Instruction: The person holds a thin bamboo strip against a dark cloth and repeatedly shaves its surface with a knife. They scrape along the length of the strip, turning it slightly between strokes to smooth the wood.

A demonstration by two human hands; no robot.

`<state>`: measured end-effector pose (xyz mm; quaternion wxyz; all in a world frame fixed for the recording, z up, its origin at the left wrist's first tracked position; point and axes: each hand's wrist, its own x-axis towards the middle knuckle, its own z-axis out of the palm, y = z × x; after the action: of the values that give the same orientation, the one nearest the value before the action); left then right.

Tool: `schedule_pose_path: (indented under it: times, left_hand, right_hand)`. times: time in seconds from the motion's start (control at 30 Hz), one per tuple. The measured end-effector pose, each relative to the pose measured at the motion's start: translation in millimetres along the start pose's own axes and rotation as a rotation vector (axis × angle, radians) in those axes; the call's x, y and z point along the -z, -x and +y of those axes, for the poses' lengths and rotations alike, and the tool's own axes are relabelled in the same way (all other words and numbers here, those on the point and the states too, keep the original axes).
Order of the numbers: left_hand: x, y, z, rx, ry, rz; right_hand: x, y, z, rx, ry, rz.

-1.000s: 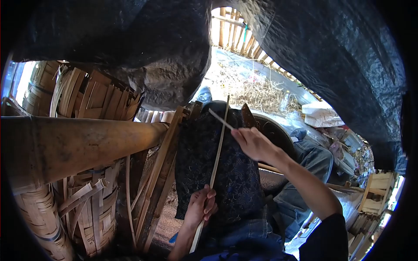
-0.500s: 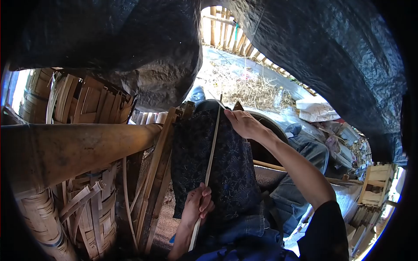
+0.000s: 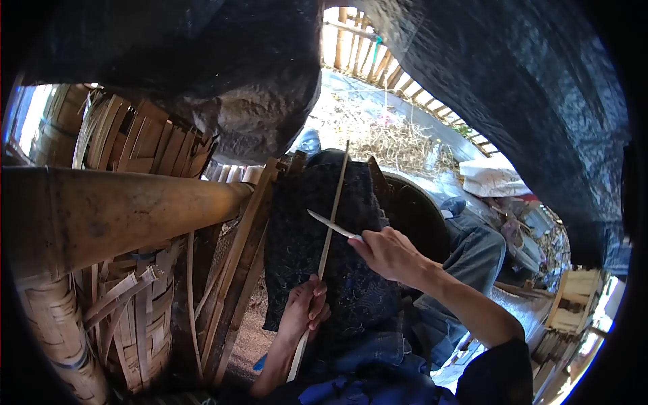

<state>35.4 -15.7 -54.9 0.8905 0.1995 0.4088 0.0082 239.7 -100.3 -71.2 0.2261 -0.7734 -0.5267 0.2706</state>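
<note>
A long, thin bamboo strip (image 3: 333, 223) runs up the middle over a dark patterned cloth (image 3: 290, 223) spread across my lap. Around the strip's lower part the fingers of my left hand (image 3: 306, 307) are closed. My right hand (image 3: 389, 254) grips a knife (image 3: 332, 223), whose handle is mostly hidden in the fingers. The blade points up and left and crosses the strip above my left hand. Below my left wrist the pale lower end of the strip (image 3: 297, 358) comes out toward my body.
A thick bamboo pole (image 3: 128, 212) juts in from the left, above woven bamboo baskets (image 3: 64, 337). Upright wooden slats (image 3: 239, 270) stand beside my left arm. Dark plastic sheeting (image 3: 513, 88) hangs overhead. Dry shavings (image 3: 378, 135) lie beyond my lap, near a white sack (image 3: 493, 177).
My right hand has come down and toward me along the strip, from near its far end to about mid-length. The knife blade now shows plainly. My left hand stays closed on the strip.
</note>
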Motion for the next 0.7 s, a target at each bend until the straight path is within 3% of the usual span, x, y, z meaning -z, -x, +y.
schedule_pose_path:
  times: [0.13, 0.17, 0.23, 0.27, 0.33, 0.37, 0.47, 0.57, 0.6, 0.63, 0.7]
  left_hand:
    - [-6, 3, -5, -0.012, -0.063, 0.023]
    - [-6, 5, -6, -0.012, -0.069, 0.016]
    - [-4, 8, -5, -0.009, -0.093, 0.011]
    - [-3, 9, -4, -0.013, -0.088, 0.025]
    - [-3, 7, -2, -0.026, -0.090, 0.021]
    - [-1, 7, -1, -0.014, -0.072, 0.026]
    - [-4, 5, -1, 0.001, -0.045, 0.035]
    - [-5, 6, -4, 0.020, -0.080, 0.032]
    - [-5, 6, -4, 0.013, -0.095, 0.037]
    - [-5, 6, -3, 0.012, -0.105, 0.039]
    - [-4, 6, -2, 0.007, -0.076, 0.037]
  right_hand:
    - [-13, -14, 13, -0.067, 0.007, 0.045]
    - [-23, -21, 32, 0.126, 0.204, 0.170]
    - [-11, -39, 43, 0.085, -0.102, 0.044]
    - [-5, -36, 37, 0.082, -0.108, 0.054]
    - [23, -32, 12, -0.339, -0.321, -0.385]
    - [18, -25, 12, -0.335, -0.313, -0.377]
    - [-17, 0, 23, 0.139, -0.055, 0.090]
    - [-15, -24, 33, -0.051, -0.035, 0.092]
    - [-29, -36, 57, 0.169, 0.130, 0.290]
    - [-23, -45, 59, 0.168, 0.125, 0.298]
    - [-10, -62, 59, -0.107, -0.130, -0.087]
